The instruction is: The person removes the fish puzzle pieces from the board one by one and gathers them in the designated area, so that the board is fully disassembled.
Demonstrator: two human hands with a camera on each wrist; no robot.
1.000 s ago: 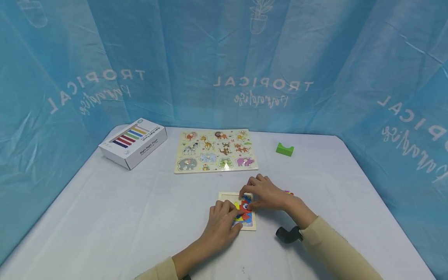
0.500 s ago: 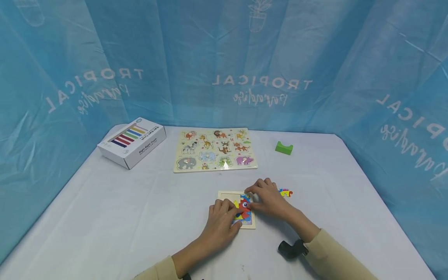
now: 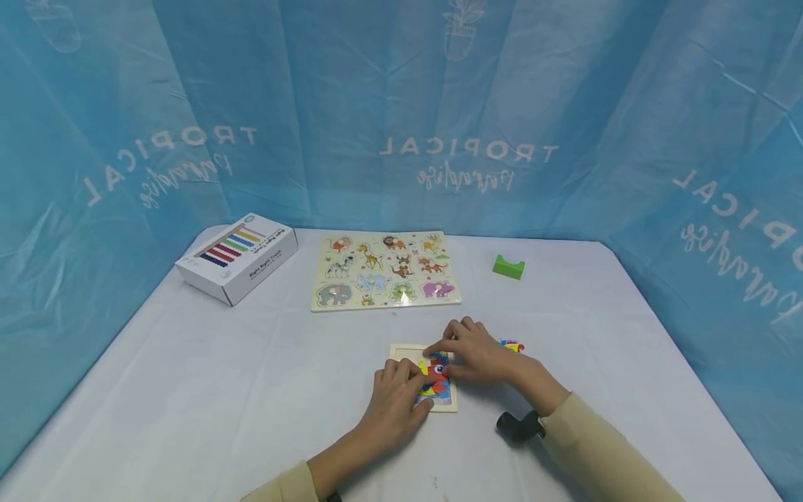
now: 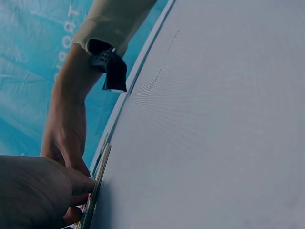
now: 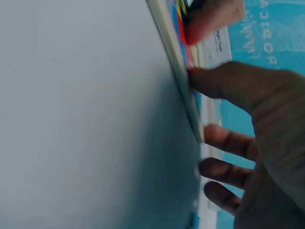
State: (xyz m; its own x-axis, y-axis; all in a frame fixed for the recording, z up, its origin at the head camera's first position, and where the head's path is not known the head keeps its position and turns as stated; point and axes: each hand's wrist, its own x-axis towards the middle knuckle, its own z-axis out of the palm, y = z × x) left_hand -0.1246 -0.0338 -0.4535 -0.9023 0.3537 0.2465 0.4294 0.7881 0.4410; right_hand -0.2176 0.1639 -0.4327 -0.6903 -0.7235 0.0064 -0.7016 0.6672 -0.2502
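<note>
A small wooden jigsaw tray lies near the table's front, its right side filled with bright pieces. One red piece with a large eye shows between the hands. My left hand rests over the tray's left side, index finger and thumb pressing on the pieces. From the right, my right hand arches over the pieces, index fingertip at the upper part and thumb by the eye. In the right wrist view the thumb touches the tray edge. A loose yellow and red jigsaw piece lies partly hidden behind the right hand.
A larger animal peg puzzle lies behind the small tray. At the back left stands a white box with a picture of coloured bars. A green block with a curved notch sits at the back right. Blue curtains surround the table.
My right index finger drew back to the right half a second ago, showing more of the loose piece, and now reaches left over the tray again. The left hand stays in place.
</note>
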